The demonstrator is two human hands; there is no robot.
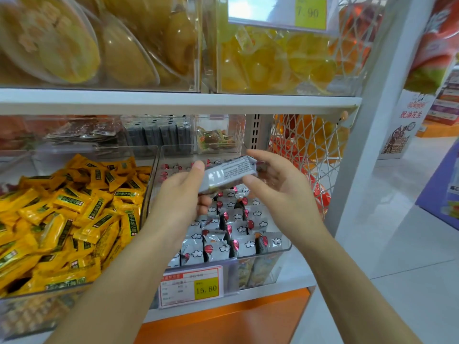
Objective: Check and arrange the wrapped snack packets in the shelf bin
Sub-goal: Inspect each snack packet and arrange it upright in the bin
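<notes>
Head view: left hand (181, 194) and right hand (280, 192) hold packet (228, 172) above bin (273, 252).

Glossy pkt (228, 173), clear plastic bin (282, 250)

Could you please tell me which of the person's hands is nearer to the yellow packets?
Left. The left hand grips the left end of the grey packet, just right of the yellow packets; the right hand grips its other end, farther right, near the wire mesh.
</notes>
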